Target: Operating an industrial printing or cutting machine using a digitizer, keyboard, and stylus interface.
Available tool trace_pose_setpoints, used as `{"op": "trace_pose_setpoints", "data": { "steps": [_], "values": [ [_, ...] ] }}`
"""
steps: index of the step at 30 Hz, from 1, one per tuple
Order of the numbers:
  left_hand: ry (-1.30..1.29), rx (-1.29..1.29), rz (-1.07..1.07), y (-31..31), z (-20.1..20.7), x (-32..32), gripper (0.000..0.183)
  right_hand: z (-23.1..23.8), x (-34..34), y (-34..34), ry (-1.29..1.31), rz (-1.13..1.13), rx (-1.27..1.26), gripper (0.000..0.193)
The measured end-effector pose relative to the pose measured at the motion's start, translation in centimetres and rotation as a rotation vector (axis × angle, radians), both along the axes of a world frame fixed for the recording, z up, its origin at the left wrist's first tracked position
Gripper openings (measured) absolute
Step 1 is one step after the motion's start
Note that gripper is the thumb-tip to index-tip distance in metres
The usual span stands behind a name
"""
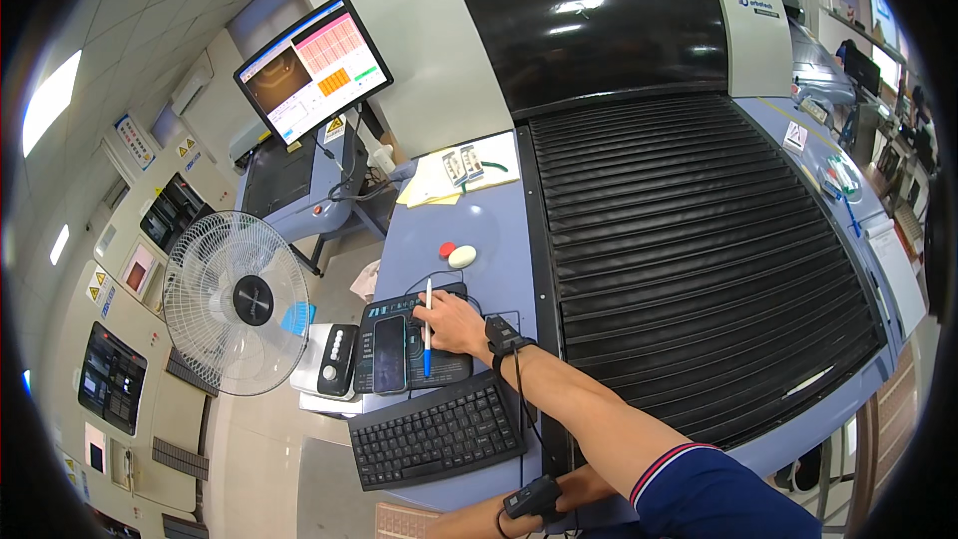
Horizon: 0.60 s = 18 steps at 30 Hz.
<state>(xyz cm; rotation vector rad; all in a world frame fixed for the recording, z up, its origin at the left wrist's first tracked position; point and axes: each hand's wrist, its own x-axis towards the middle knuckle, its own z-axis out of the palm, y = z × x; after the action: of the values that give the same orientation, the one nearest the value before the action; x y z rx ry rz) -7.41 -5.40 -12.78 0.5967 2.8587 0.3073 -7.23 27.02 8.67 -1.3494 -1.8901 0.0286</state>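
My right hand (454, 323) lies over a dark printed mat (457, 367), with its fingers closed around a white pen (428, 314) that has a blue end. Whether anything else is under the palm is hidden. Beside the pen, a dark smartphone (390, 354) lies on the mat. A black keyboard (436, 429) sits just below them. My left hand (586, 486) is at the lower edge, partly behind my right forearm, and its fingers do not show. Both wrists carry a black strapped device.
A standing fan (238, 301) and a black-and-white knob box (337, 359) are on the left. Red (447, 250) and pale (462, 257) round pieces lie ahead, before yellow papers (434, 177). A lit monitor (312, 70) stands beyond. Ribbed black bellows (689, 260) cover the machine at right.
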Motion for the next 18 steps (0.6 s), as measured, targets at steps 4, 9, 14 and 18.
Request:
{"op": "trace_pose_setpoints", "data": {
  "steps": [4,9,14,18],
  "values": [
    [0.015,-0.033,-0.001,0.5,5.0,0.9,0.024,0.0,-0.1,0.0,-0.001,0.003,-0.007,0.035],
    [0.033,-0.084,-0.033,2.4,17.3,1.1,0.024,-0.5,1.3,-0.3,-0.004,-0.022,-0.019,0.037],
    [0.041,-0.109,0.008,0.0,-3.5,-0.4,0.024,0.6,-1.4,0.3,-0.009,0.014,0.016,0.036],
    [0.054,-0.152,-0.016,-0.8,-5.3,-0.5,0.025,0.1,-0.2,0.1,0.010,0.004,0.000,0.036]
  ]
}}
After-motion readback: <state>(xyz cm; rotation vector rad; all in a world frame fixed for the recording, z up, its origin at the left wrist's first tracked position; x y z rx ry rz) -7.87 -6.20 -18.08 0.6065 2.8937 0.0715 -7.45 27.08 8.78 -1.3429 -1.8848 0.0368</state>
